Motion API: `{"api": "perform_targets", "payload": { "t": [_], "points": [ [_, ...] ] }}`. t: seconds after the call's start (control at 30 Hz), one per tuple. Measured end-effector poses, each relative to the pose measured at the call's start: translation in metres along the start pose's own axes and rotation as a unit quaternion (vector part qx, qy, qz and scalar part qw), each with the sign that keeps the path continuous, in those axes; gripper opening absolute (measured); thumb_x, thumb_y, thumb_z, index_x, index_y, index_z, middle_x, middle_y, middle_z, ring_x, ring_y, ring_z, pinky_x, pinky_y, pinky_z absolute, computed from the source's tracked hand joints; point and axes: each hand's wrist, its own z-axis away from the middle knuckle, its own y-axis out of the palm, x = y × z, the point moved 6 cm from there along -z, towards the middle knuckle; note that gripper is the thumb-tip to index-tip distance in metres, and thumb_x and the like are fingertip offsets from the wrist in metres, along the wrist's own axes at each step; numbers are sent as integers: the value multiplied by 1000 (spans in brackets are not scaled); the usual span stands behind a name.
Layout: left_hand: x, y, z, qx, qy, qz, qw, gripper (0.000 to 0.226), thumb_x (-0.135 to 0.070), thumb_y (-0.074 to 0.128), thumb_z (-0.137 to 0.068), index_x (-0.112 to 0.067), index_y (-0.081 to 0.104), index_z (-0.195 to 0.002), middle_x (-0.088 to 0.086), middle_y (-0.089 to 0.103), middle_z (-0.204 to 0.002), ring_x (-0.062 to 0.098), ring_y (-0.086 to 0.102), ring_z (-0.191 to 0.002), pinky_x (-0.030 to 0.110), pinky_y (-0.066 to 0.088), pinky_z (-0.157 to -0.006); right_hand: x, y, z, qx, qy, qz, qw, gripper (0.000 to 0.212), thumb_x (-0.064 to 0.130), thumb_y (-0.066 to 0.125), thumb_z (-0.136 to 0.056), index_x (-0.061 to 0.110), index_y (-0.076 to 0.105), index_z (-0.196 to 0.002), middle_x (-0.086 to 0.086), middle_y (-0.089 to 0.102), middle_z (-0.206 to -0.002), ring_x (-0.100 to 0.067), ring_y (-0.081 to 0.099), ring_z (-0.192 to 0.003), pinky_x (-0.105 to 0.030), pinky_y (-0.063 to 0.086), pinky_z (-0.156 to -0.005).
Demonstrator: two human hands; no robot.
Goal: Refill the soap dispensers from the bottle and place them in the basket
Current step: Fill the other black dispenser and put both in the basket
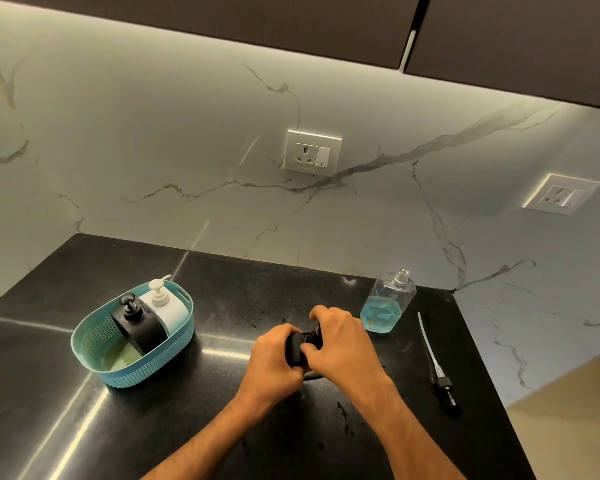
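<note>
Low in the middle of the frame, the left hand [278, 353] wraps curled fingers around a black dispenser [297, 351] on the dark counter [222, 296], while the right hand [340, 344] curls over its top, thumb and fingers pinching the pump. To the lower right lies a loose pump with tube [437, 367]. At left sits the blue basket [132, 372], holding a black dispenser [142, 327] and a white dispenser [168, 306]. Farther back, right of centre, stands the open clear bottle [387, 303] with blue liquid.
</note>
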Motion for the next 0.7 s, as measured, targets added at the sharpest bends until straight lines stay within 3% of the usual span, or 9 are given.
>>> {"api": "perform_targets", "payload": {
  "t": [0.13, 0.2, 0.3, 0.4, 0.53, 0.7],
  "points": [
    [2, 0, 2, 7, -3, -5, 1000, 36, -28, 73, -61, -23, 65, -95, -13, 64, -86, 6, 61, -76, 25, 54, -64, 1, 6, 0, 51, -17, -25, 998, 71, 13, 80, -75, 24, 51, -139, 1, 58, -126, -17, 54, -121, -30, 52, -100],
    [2, 0, 2, 4, 1, -9, 1000, 34, -30, 73, -63, -23, 65, -95, -13, 64, -85, 6, 61, -76, 26, 54, -65, 2, 5, 0, 54, -17, -5, 998, 77, 21, 82, -76, 26, 46, -144, 2, 54, -130, -17, 49, -124, -32, 49, -102],
    [-2, 0, 3, -5, 8, -4, 1000, 24, -27, 69, -69, -21, 64, -92, -14, 62, -82, 6, 60, -74, 22, 50, -62, -2, 0, 0, 8, 3, 12, 1000, 55, 39, 79, -81, 24, 57, -129, 1, 59, -118, -17, 58, -111, -30, 53, -93],
    [-2, 1, 3, 6, 5, 0, 1000, 30, -23, 75, -66, -21, 66, -94, -14, 63, -85, 4, 61, -77, 23, 53, -65, -4, -1, 0, 1, 3, -1, 1000, 27, 30, 79, -81, 22, 68, -105, 2, 67, -103, -14, 65, -96, -27, 58, -83],
    [4, 4, 3, 10, -1, -6, 1000, 39, -24, 85, -66, -22, 66, -100, -13, 65, -92, 2, 62, -82, 22, 54, -69, -7, -7, 0, -2, -1, -18, 1000, 22, 19, 81, -74, 25, 73, -93, 6, 69, -94, -10, 64, -86, -21, 57, -76],
    [8, 6, 2, 0, -5, -16, 1000, 44, -32, 89, -66, -24, 67, -104, -14, 67, -96, 1, 62, -86, 22, 55, -74, -17, -34, 3, -40, 16, -29, 999, 23, 22, 82, -70, 28, 72, -90, 9, 70, -88, -9, 66, -81, -26, 60, -76]
  ]
}}
